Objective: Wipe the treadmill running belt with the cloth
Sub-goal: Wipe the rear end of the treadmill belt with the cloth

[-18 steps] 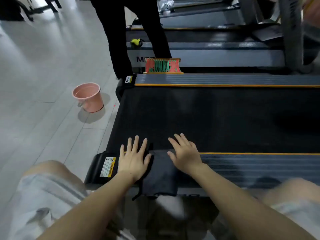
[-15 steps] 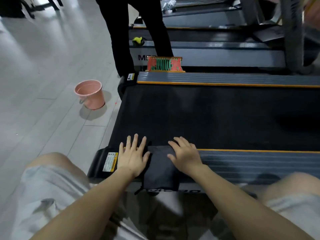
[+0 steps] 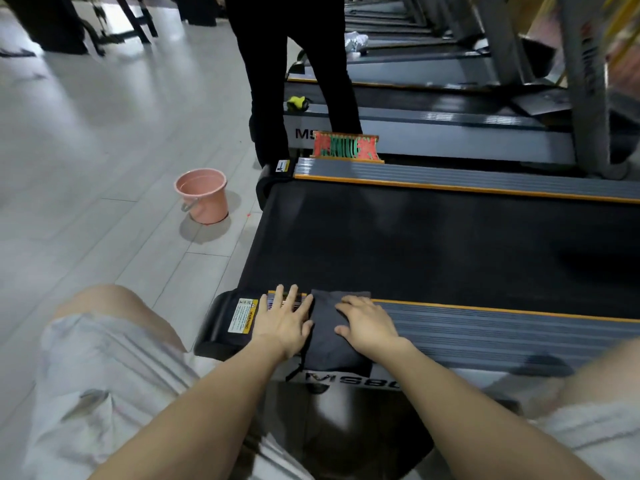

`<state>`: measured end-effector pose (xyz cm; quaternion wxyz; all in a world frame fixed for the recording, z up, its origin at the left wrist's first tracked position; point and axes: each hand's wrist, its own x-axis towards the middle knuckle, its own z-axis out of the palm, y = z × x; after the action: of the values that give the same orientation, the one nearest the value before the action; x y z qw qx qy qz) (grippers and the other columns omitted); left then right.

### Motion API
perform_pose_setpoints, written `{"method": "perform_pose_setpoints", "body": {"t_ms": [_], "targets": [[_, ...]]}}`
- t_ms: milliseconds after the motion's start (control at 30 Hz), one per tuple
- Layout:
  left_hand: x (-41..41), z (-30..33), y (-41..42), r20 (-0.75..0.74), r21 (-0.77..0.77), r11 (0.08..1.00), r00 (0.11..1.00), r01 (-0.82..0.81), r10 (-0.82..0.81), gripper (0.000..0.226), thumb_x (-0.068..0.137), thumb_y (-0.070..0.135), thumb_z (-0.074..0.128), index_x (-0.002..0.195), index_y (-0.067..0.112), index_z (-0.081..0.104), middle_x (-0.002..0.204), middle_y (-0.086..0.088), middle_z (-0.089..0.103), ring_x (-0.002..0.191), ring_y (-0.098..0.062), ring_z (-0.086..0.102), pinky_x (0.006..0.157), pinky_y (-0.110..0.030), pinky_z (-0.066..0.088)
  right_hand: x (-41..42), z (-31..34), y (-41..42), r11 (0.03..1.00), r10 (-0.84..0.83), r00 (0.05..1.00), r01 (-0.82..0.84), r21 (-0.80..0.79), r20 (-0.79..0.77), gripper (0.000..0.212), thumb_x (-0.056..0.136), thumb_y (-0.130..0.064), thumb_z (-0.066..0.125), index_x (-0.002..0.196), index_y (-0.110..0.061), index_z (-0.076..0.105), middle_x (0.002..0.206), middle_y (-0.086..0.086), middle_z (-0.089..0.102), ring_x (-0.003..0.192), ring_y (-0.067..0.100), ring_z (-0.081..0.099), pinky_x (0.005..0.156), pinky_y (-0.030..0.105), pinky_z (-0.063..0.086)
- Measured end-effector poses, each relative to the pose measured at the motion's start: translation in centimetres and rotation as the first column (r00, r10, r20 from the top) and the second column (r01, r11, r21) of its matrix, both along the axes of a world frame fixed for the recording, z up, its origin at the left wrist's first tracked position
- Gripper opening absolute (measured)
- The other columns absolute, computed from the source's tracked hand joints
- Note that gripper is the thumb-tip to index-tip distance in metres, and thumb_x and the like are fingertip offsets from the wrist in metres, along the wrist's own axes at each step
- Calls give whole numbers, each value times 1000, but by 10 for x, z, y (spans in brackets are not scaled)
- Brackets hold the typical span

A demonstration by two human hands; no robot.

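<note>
A dark folded cloth (image 3: 329,332) lies across the near grey side rail (image 3: 485,330) of the treadmill, its far edge just reaching the black running belt (image 3: 433,244). My left hand (image 3: 282,318) lies flat with straight fingers on the rail at the cloth's left edge. My right hand (image 3: 369,325) presses flat on the cloth's right part, fingers bent a little. Both hands sit near the treadmill's rear end cap (image 3: 221,327).
A pink bucket (image 3: 202,195) stands on the tiled floor left of the belt. A person in black trousers (image 3: 294,71) stands at the far rail beside a red and green object (image 3: 344,147). More treadmills lie behind. My knees flank my arms.
Both hands and the cloth have slid back towards me, off the belt edge and onto the near rail. My right fingers have bent slightly.
</note>
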<state>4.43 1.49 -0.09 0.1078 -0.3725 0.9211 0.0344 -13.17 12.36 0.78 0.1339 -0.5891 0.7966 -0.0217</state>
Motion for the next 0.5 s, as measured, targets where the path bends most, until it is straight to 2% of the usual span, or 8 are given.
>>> {"method": "perform_pose_setpoints", "body": {"t_ms": [200, 300, 500], "targets": [[12, -5, 3, 13, -8, 998, 998, -62, 62, 63, 102, 49, 26, 159, 32, 8, 168, -6, 3, 154, -33, -1, 119, -57, 10, 6, -20, -3, 999, 42, 994, -44, 24, 98, 65, 97, -45, 57, 154, -20, 36, 164, 1, 25, 151, 23, 19, 121, 37, 19], [19, -8, 3, 62, 34, 995, 994, -96, 94, 63, 103, 47, 27, 160, 30, 6, 169, -6, 0, 154, -32, -3, 122, -55, 8, 5, -34, -6, 1000, 26, 990, -26, -4, 140, 66, 98, -47, 55, 155, -21, 33, 166, -1, 20, 153, 20, 13, 123, 35, 13], [25, -10, -4, 41, 42, 993, 993, -114, 112, 61, 103, 44, 28, 160, 29, 10, 169, -6, 1, 155, -32, -2, 123, -53, 6, -2, -54, -12, 997, 11, 976, 7, -82, 219, 62, 98, -47, 54, 153, -27, 37, 165, -5, 22, 153, 16, 11, 124, 35, 12]]}}
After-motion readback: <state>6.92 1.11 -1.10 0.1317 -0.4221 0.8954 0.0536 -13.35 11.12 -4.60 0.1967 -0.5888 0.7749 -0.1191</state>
